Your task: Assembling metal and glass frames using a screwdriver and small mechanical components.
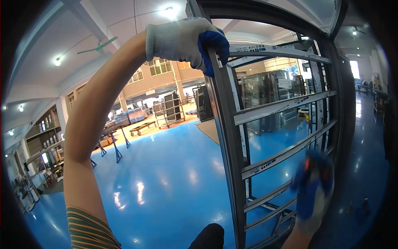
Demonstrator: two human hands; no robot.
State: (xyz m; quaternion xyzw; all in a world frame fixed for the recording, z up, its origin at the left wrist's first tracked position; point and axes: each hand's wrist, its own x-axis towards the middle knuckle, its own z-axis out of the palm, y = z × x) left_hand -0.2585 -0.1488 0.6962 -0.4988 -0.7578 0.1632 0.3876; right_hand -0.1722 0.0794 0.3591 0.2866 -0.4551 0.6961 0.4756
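A tall dark metal frame [227, 137] stands upright in front of me, with several pale crossbars [286, 108] running across behind it. My left hand [188, 43], in a grey glove with a blue coated palm, is raised and closed round the frame's left upright near the top. Low on the right, my right hand [313, 193], gloved alike, is in front of the lower crossbars, close to the frame's right side. Motion smears its fingers, and a blurred blue and orange patch shows there. Whether it holds or touches anything cannot be made out.
Glossy blue floor [174, 178] spreads to the left. Blue trestle stands [118, 149] are at mid-left. Farther back are a low flat cart [143, 128], a wheeled rack [169, 110] and dark panels [202, 103]. More panels [265, 89] stand beyond the crossbars.
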